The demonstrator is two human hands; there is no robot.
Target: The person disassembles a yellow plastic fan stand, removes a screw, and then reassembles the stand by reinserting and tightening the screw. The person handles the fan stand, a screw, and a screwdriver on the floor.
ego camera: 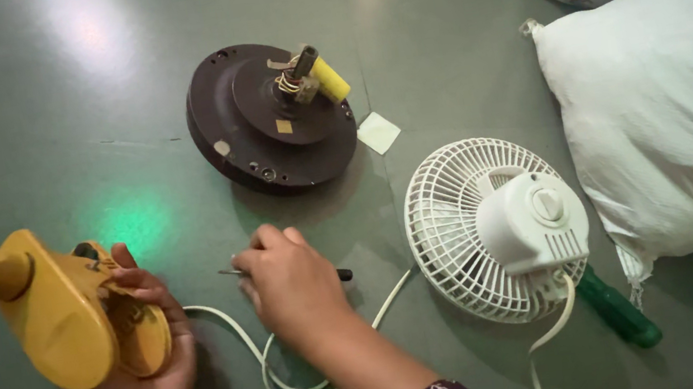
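- Blower (62, 310): yellow, at the lower left, propped above the floor (32, 113), cupped from below by the left hand (145, 343).
- Right hand (291, 285): fingers curled around a thin tool (235, 272).
- White cord (284, 387): looped under the wrist.
- Fan (498, 227): face-down beside two closed sacks (659, 84).

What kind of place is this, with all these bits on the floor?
Probably an informal home or small repair spot, with work done on the green floor. Signs: a dark round motor housing with exposed wires, a small white plastic table fan face down, and stuffed white woven sacks alongside.
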